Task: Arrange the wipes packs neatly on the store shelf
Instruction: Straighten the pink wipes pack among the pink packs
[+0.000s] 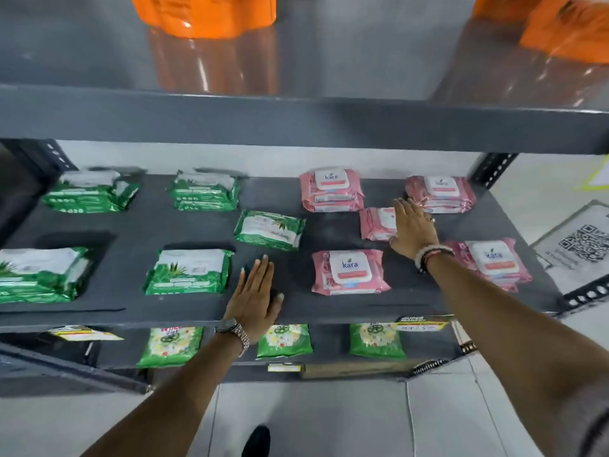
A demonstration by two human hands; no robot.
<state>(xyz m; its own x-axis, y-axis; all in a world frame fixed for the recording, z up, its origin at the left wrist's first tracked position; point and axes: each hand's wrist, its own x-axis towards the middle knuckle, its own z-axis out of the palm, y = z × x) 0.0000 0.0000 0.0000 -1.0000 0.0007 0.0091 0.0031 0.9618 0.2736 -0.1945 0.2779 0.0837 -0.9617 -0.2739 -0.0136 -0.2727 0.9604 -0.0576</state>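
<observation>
On the dark grey shelf [273, 311] lie green wipes packs on the left and pink wipes packs on the right. Most sit in small stacks: green stacks [90, 192], [206, 191], [39, 275], [189, 272], and pink stacks [331, 189], [440, 192], [349, 272], [491, 262]. One single green pack [268, 229] lies askew in the middle. A single pink pack [374, 224] lies between the pink stacks; my right hand [413, 230] rests flat over its right end, fingers spread. My left hand [255, 300] lies flat and empty on the shelf's front, near the askew green pack.
An upper shelf [296, 123] hangs close above, carrying orange packs [204, 14]. The lower shelf holds green flower-print packs [169, 344]. A perforated upright [491, 169] and a QR-code sheet [580, 245] stand at the right. Grey floor lies below.
</observation>
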